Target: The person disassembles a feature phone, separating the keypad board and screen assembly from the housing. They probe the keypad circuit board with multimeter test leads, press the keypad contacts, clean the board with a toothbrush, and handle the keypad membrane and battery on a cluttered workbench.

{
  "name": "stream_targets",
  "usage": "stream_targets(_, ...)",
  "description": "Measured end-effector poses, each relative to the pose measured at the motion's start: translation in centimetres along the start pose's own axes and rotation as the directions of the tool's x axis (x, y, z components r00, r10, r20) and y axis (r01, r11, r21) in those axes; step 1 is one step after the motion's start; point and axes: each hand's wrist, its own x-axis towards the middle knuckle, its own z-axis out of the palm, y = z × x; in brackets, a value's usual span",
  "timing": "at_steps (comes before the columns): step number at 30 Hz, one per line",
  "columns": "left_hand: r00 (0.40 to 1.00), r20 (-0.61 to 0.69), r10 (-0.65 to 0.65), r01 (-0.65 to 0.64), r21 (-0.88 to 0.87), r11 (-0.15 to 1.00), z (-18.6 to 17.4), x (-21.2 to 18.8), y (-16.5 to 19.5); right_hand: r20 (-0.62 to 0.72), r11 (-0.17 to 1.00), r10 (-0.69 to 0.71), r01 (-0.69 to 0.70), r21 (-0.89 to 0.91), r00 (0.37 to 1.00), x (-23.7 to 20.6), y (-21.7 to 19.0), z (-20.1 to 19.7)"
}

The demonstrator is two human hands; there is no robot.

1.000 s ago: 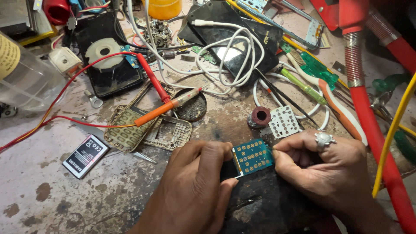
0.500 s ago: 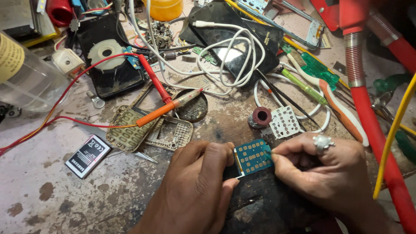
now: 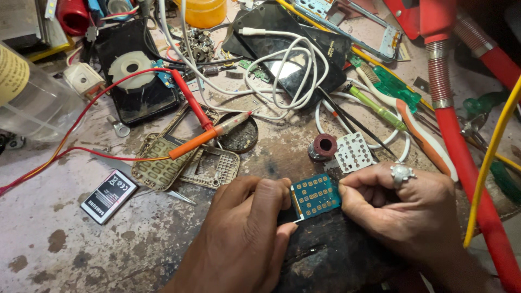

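Both hands bare, no gloves, no sleeves visible at wrists. Left hand (image 3: 244,239): no ring or band seen on it, nails short. Right hand (image 3: 407,211): chunky silver-coloured ring (image 3: 402,174) with raised rounded top on one finger, sitting near knuckle; rest of fingers plain. Forearms cut off by lower frame edge below ring.

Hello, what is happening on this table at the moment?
A person is working on a cluttered repair bench. The left hand and the right hand pinch a small blue circuit board from its two sides, over a dark block. Nearby lie a white keypad piece, a grey phone battery, an orange-handled probe with red wire, white cables and several dismantled phone parts.
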Motion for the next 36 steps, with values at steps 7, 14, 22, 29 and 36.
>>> stream_targets(7,1.0,0.009,-0.009,0.009,-0.017,1.0,0.04,0.02,-0.02,-0.011,1.0,0.021,-0.021,0.011,1.0,-0.09,0.38,-0.05)
stream_targets(14,1.0,-0.001,-0.003,0.003,-0.012,1.0,-0.04,0.05,-0.02,0.003,1.0,0.003,-0.003,0.026,1.0,-0.15,0.59,-0.06)
stream_targets(22,1.0,0.015,-0.027,0.027,-0.003,1.0,-0.13,-0.07,0.02,0.026,0.985,-0.167,0.168,-0.043,0.986,-0.14,0.36,-0.24)
stream_targets(29,0.999,0.014,-0.039,0.039,-0.006,0.999,-0.01,-0.08,0.09,0.029,0.994,0.105,-0.105,0.028,0.994,0.14,-0.14,-0.12)
stream_targets(36,1.0,0.006,-0.019,0.019,-0.015,1.0,0.01,-0.14,-0.01,0.034,1.0,-0.019,0.019,0.011,0.999,0.06,0.02,-0.23)
